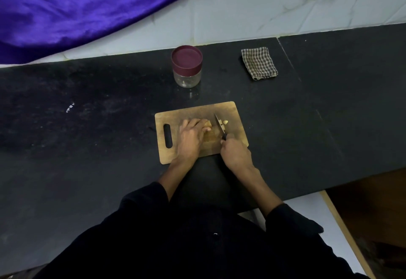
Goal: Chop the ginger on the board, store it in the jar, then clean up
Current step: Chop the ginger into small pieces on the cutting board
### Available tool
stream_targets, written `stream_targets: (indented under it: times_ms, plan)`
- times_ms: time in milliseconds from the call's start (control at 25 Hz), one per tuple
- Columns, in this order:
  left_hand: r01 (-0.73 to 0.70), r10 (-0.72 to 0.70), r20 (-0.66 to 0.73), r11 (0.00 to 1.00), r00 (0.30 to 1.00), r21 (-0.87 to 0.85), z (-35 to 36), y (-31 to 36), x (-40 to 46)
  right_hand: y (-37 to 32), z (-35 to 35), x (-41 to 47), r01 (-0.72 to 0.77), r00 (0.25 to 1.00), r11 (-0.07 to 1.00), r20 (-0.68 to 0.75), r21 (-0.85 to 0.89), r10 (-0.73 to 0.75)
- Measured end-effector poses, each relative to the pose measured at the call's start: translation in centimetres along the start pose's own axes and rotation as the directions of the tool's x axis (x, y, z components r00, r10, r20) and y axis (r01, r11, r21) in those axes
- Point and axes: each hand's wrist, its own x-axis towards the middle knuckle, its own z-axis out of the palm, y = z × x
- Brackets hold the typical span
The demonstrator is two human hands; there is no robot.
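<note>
Chopping on a wooden board [232, 111] that lay on a black counter [87, 125]. The left hand [191, 135] pressed palm-down on the ginger [208, 123], its fingers curled over the piece so that only a pale end showed past the fingertips. The right hand [234, 152] was clenched round the dark handle of a knife [219, 124], whose blade stood just beyond the left fingertips and met the board. Small cut pieces [225, 122] lay against the far side of the blade, away from the holding fingers. A clear jar [187, 78] with its maroon lid [186, 58] on stood on the counter well beyond both hands. A folded checked cloth [259, 63] lay further off, beyond the knife hand.
</note>
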Motion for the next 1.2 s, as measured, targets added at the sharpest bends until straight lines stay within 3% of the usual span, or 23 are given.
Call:
stream_targets:
  times_ms: [320,1200]
  plan:
    - [-0.005,0.005,0.004,1.000,1.000,0.003,-0.24,-0.02,-0.03,-0.64,0.44,-0.74,0.097,0.995,0.995,-0.017,0.031,-0.097]
    - [-0.028,0.028,-0.028,1.000,0.999,-0.011,-0.35,0.09,-0.09,-0.24,0.44,-0.35,0.134,0.991,0.990,-0.019,0.042,-0.133]
